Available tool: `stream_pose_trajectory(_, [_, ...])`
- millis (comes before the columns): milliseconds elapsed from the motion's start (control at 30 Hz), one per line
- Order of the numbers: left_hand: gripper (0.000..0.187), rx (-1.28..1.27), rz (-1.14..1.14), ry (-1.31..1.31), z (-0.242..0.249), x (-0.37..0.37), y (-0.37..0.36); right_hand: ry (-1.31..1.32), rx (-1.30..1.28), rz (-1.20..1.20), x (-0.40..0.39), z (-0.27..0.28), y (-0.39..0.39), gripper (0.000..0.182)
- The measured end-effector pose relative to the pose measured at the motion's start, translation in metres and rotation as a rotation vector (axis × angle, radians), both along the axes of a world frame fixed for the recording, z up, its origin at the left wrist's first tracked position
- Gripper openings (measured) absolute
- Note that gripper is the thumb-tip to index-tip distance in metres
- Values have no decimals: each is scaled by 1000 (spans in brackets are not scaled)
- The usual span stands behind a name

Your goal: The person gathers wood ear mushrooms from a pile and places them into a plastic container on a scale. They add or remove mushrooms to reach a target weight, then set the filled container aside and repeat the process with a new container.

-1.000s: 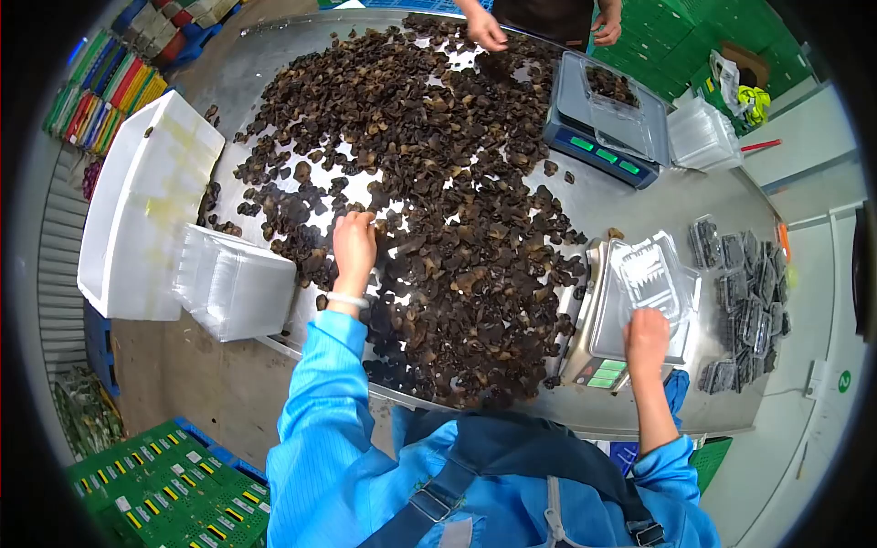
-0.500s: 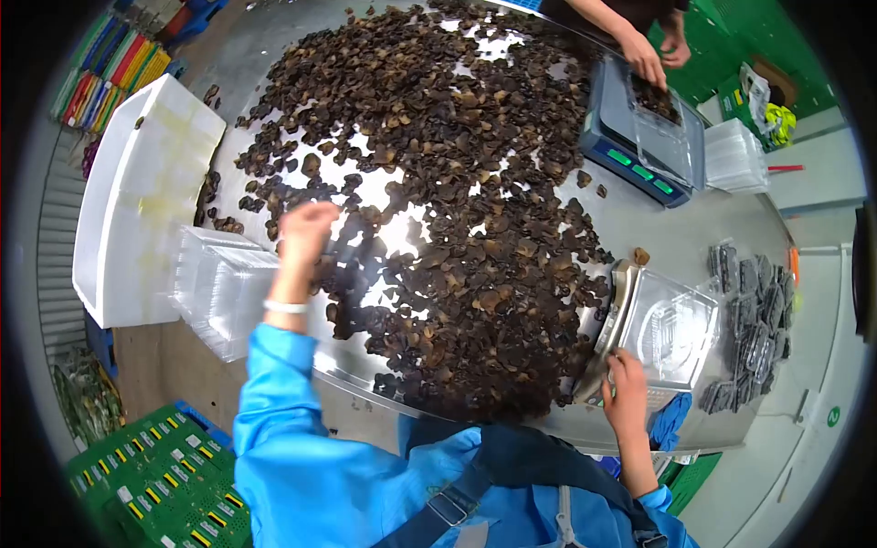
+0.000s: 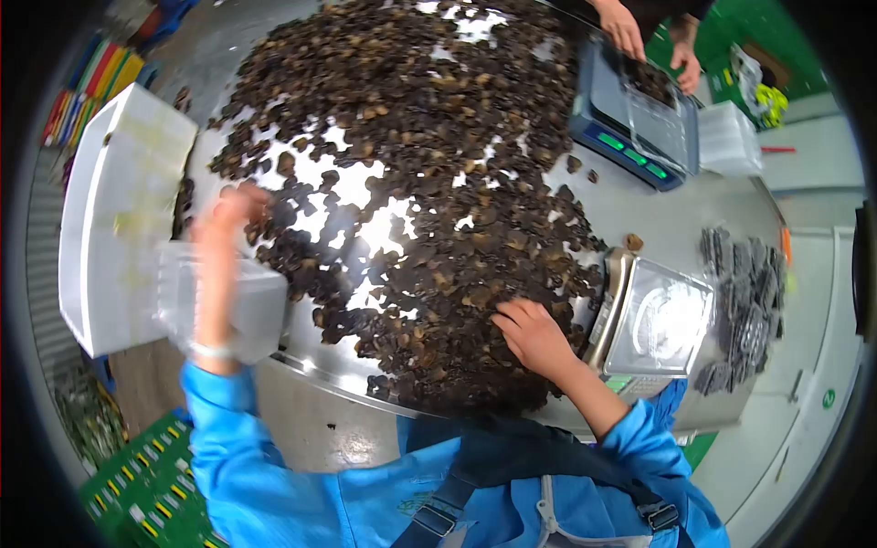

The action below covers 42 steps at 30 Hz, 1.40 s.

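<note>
1. Since the earlier frames, the right hand (image 3: 534, 338) has gone from the near scale onto the pile, and the left hand (image 3: 233, 210) has swung outward to the pile's left edge.
2. Metal table (image 3: 731, 205): under and around the pile, its bare surface showing through gaps.
3. Pile of dark pieces (image 3: 484, 247): flat, crinkled, brown to black, spread widely, thickest at the far side and close to the person.
4. White foam box (image 3: 128, 219): left of the pile, its tall side facing it.
5. Far scale (image 3: 585, 128): beyond the pile to the right, green digits lit. A co-worker's two hands (image 3: 621, 27) are at a clear container of dark pieces (image 3: 649, 82) on it.
6. Near scale (image 3: 617, 310): just right of the pile, bearing an open clear container (image 3: 662, 315).
7. Filled clear packs (image 3: 744, 320): farther right of the pile, bunched together.
8. Clear container stacks: one (image 3: 247, 310) left of the pile, beside the foam box; another (image 3: 729, 137) beside the far scale.
9. Right hand: fingers parted and bent, touching the pile; whether they pinch a piece is hidden.
10. Left hand: motion-blurred, so its grip cannot be told; a pale wristband (image 3: 212, 350) circles the wrist.
11. Single brown piece (image 3: 633, 242): right of the pile, near the near scale.
</note>
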<state>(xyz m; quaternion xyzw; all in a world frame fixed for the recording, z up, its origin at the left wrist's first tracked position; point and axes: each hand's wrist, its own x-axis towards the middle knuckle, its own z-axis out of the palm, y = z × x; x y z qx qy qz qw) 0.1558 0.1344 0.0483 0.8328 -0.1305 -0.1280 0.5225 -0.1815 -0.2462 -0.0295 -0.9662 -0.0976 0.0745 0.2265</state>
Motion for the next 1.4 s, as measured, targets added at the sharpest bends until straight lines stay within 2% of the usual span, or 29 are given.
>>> stream_pose_trajectory(33, [28, 390, -220, -569, -55, -48, -33, -25, -26, -25, 7, -2, 0, 44])
stream_pose_trajectory(100, [47, 335, -531, -464, -58, -129, -111, -41, -49, -158, 13, -11, 1, 54])
stream_pose_trajectory(133, [61, 407, -673, -478, -71, -154, -132, -55, -58, -211, 14, -15, 4, 56])
stream_pose_trajectory(167, [67, 520, -758, -478, -93, -183, -141, -70, -70, -261, 16, -20, 6, 58])
stream_pose_trajectory(233, [58, 500, -866, -568, -125, -201, -157, -19, -169, -54, 14, -49, 10, 69])
stream_pose_trajectory(300, [56, 562, -805, -662, -153, -179, -174, -83, -287, 60, 24, -72, 3, 75])
stream_pose_trajectory(367, [61, 537, -617, -684, -166, -140, -193, -137, -316, -83, 68, -74, -17, 79])
stream_pose_trajectory(400, [65, 730, -594, -698, -150, -118, -202, -132, -373, -152, 93, -70, -29, 77])
stream_pose_trajectory(433, [68, 631, -499, -730, -158, -91, -211, -162, -361, -227, 116, -68, -41, 76])
stream_pose_trajectory(500, [63, 540, -271, -670, -155, -53, -227, -208, -285, -323, 153, -77, -68, 70])
stream_pose_trajectory(567, [60, 569, -202, -642, -162, -28, -234, -214, -255, -350, 175, -80, -80, 70])
stream_pose_trajectory(633, [60, 557, -256, -615, -171, -32, -237, -205, -200, -258, 174, -85, -76, 70])
stream_pose_trajectory(700, [48, 465, -359, -566, -165, -55, -234, -194, -80, -222, 156, -85, -54, 68])
stream_pose_trajectory(767, [39, 191, -512, -378, -154, -92, -225, -163, 29, -184, 127, -72, -33, 60])
stream_pose_trajectory(867, [35, 194, -741, -530, -149, -160, -191, -96, 5, -28, 56, -78, 1, 48])
stream_pose_trajectory(900, [36, 185, -807, -579, -157, -179, -178, -79, -27, 30, 32, -81, 9, 45])
stream_pose_trajectory(967, [44, 188, -876, -598, -163, -204, -155, -88, 118, 27, -2, -78, 17, 40])
stream_pose_trajectory(1000, [53, 234, -901, -587, -159, -206, -150, -77, 114, 28, -11, -73, 18, 38])
stream_pose_trajectory(1100, [56, 311, -570, -576, -147, -201, -152, -157, 42, -48, -18, -62, 10, 41])
stream_pose_trajectory(1167, [84, 413, -463, -422, -133, -178, -158, -252, -67, -117, 1, -62, -1, 55])
stream_pose_trajectory(1200, [102, 447, -420, -387, -134, -165, -162, -185, -73, -143, 17, -52, -10, 69])
stream_pose_trajectory(1233, [112, 455, -411, -387, -130, -154, -169, -127, -87, -194, 32, -49, -17, 83])
stream_pose_trajectory(1300, [113, 489, -410, -394, -133, -135, -184, -116, -86, -329, 63, -50, -28, 95])
stream_pose_trajectory(1367, [108, 575, -425, -420, -149, -127, -194, -116, -79, -459, 84, -64, -33, 91])
stream_pose_trajectory(1400, [102, 612, -446, -420, -153, -129, -197, -82, -61, -415, 85, -65, -28, 88])
